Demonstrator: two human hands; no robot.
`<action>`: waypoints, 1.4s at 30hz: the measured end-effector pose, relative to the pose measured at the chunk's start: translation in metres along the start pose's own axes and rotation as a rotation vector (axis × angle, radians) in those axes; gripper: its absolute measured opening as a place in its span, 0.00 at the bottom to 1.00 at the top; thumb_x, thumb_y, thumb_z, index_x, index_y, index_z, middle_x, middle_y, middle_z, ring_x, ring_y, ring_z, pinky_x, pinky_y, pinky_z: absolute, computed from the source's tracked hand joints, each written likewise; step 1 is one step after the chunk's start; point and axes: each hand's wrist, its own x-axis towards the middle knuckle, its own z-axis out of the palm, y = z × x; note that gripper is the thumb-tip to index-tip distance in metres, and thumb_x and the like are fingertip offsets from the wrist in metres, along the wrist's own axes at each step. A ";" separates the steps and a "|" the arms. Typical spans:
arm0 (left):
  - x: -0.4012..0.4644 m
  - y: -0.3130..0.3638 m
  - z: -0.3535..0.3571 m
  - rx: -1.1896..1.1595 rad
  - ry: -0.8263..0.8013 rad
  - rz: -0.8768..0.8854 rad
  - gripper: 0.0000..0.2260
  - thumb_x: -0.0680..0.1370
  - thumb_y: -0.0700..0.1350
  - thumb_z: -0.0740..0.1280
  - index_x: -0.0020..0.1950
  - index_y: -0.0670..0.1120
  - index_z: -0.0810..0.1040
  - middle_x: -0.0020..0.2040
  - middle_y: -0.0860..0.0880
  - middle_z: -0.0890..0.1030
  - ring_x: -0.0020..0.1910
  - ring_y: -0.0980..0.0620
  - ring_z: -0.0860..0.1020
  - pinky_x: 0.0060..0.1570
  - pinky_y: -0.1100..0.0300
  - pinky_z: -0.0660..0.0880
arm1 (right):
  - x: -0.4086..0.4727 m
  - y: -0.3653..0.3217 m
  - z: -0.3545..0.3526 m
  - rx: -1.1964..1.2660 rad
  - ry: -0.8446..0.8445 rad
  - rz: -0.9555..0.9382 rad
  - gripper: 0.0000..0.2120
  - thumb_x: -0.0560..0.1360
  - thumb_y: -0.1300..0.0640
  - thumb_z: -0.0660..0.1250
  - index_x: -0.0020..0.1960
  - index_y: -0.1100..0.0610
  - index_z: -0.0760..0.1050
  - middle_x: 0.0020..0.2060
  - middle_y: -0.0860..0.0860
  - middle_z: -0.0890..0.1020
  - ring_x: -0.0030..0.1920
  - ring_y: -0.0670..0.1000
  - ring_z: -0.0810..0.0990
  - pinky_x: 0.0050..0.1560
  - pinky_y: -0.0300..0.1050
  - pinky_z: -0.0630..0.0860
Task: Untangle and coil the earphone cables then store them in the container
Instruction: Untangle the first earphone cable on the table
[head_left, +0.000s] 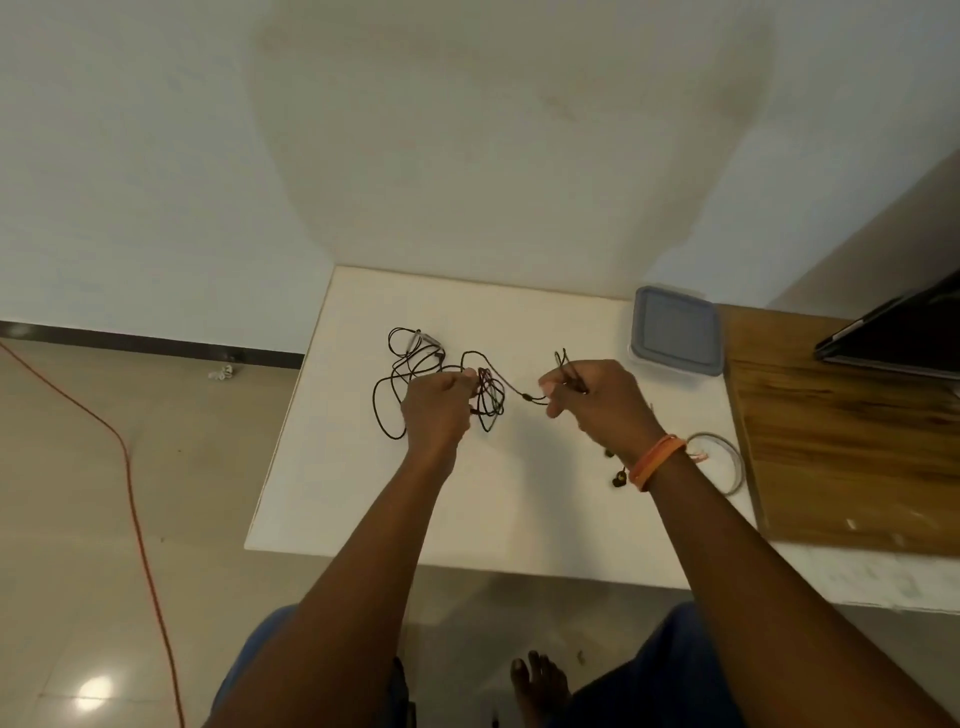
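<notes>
A white table (363, 499) stands in a corner of pale walls on a tiled floor. The tangled earphone cables (415, 374) lie near its far-left corner. The left hand (439, 410) and right hand (597, 400) each pinch a strand. The lidded container (675, 330) sits at the far-right corner.

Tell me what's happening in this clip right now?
A person is untangling black earphone cables on a white table. The left hand pinches a strand at the tangle, and the right hand grips another stretch, with cable running between them. Most of the cable is knotted on the table. The grey-lidded container sits closed at the far right; nothing is stored.
</notes>
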 end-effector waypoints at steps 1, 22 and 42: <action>0.000 0.000 -0.001 0.099 0.051 0.099 0.13 0.77 0.49 0.67 0.36 0.42 0.78 0.31 0.43 0.75 0.32 0.49 0.71 0.38 0.57 0.69 | -0.002 0.002 -0.006 0.057 0.070 0.045 0.05 0.75 0.63 0.67 0.45 0.59 0.82 0.35 0.54 0.84 0.28 0.41 0.77 0.36 0.36 0.75; -0.048 0.007 -0.020 0.528 -0.234 0.661 0.12 0.80 0.48 0.62 0.51 0.47 0.84 0.43 0.47 0.82 0.44 0.50 0.79 0.46 0.50 0.76 | -0.019 -0.001 -0.014 -0.231 0.220 -0.453 0.08 0.78 0.64 0.64 0.46 0.61 0.82 0.36 0.50 0.80 0.37 0.49 0.77 0.44 0.43 0.73; -0.033 -0.003 -0.028 0.775 -0.351 0.393 0.08 0.75 0.47 0.71 0.43 0.62 0.82 0.43 0.61 0.80 0.49 0.62 0.75 0.67 0.37 0.62 | 0.006 0.009 -0.028 -0.121 0.517 -0.241 0.10 0.77 0.67 0.58 0.43 0.63 0.78 0.40 0.55 0.81 0.42 0.55 0.80 0.41 0.51 0.79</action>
